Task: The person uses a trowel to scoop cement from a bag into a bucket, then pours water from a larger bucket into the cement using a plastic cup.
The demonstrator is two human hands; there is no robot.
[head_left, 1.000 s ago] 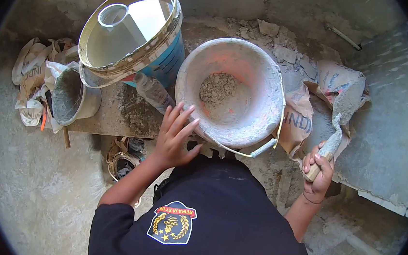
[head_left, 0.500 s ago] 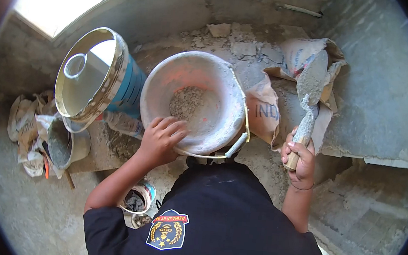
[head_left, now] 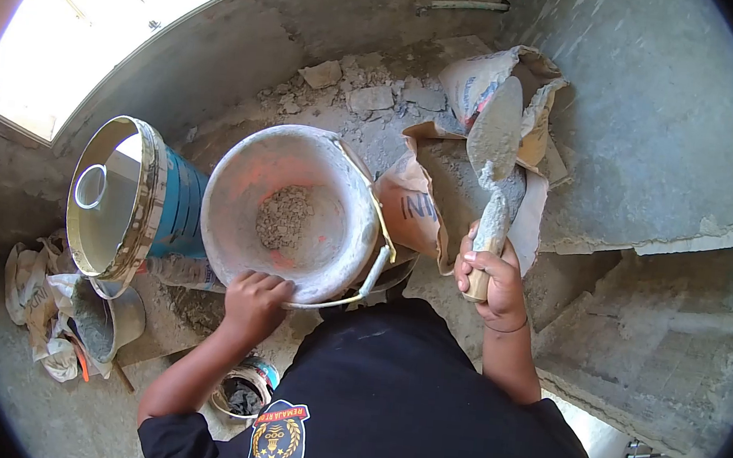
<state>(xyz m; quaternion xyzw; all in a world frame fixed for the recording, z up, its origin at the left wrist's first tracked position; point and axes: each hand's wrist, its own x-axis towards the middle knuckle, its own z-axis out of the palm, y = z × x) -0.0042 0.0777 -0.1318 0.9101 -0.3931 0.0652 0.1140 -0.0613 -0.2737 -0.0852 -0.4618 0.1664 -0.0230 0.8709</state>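
Observation:
My left hand (head_left: pixel 257 305) grips the near rim of a mortar-stained bucket (head_left: pixel 230 208), its fingers curled over the edge. Grey crumbly lumps (head_left: pixel 286 215) lie on the bucket's bottom, and its wire handle hangs down on the right side. In my right hand (head_left: pixel 496 282) is a trowel (head_left: pixel 495 136), held by its wooden handle with the blade pointing away from me. Grey mortar coats the blade and neck. Beneath the trowel lies an opened paper sack (head_left: pixel 408 199) with grey powder inside.
Left of the bucket stands a blue pail (head_left: pixel 179 204) of cloudy liquid with a ring-shaped rim floating in it. A smaller grey bucket (head_left: pixel 129 322), crumpled sacks (head_left: pixel 25 293) and a small pail (head_left: pixel 265 372) sit lower left. Rubble (head_left: pixel 369 98) lies along the wall.
My left hand's fingers have closed over the bucket's rim. The view has shifted, so the bucket, sacks and trowel appear further left. The trowel stays in my right hand.

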